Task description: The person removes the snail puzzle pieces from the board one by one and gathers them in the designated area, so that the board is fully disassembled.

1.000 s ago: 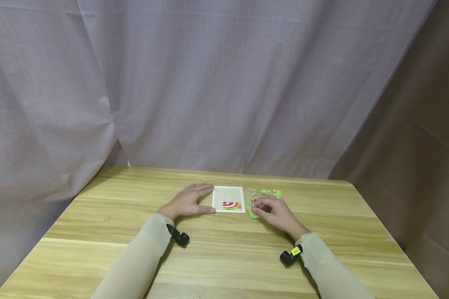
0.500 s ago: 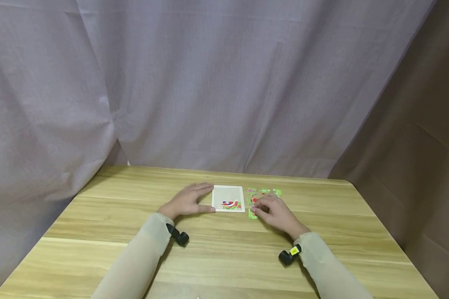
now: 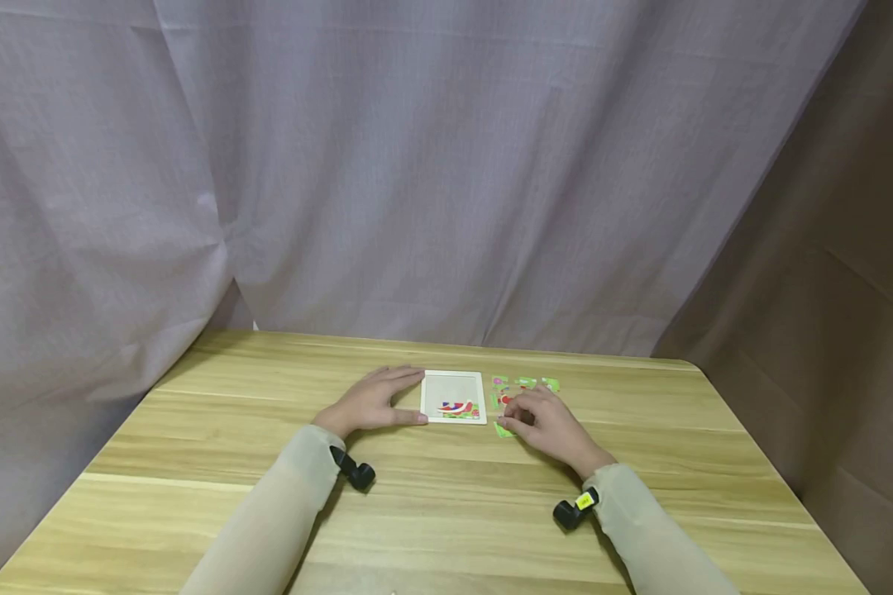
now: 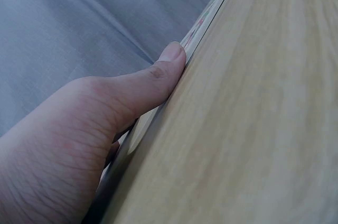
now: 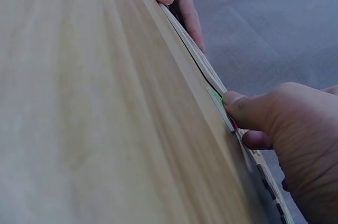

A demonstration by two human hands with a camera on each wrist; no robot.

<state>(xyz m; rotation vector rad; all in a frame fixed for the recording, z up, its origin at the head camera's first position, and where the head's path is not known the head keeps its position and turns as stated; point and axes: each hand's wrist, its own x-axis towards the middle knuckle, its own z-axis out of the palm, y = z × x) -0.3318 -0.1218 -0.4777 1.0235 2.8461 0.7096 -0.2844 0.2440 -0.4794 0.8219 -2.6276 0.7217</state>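
Observation:
A white puzzle frame [image 3: 454, 373] lies on the table, with a few joined pieces [image 3: 461, 410] in blue, red, white and green along its lower right part. My left hand [image 3: 372, 402] rests at its left side, fingers straight at the upper corner and thumb at the lower corner. Right of the frame, my right hand [image 3: 543, 421] bends over loose green puzzle pieces and hides some of them. In the right wrist view its thumb [image 5: 240, 109] and fingertip pinch one green and red puzzle piece [image 5: 217, 102], whose edge stands tilted by the tabletop.
More loose puzzle pieces [image 3: 526, 383] lie in rows beyond the right hand. The wooden table [image 3: 432, 512] ends at a grey curtain [image 3: 417, 182] behind and a brown one [image 3: 848, 273] on the right. Each wrist wears a small black camera [image 3: 360, 475].
The green piece under my right fingertips has turned and tilted a little, and that hand has shifted slightly left. My left hand and the frame stay put.

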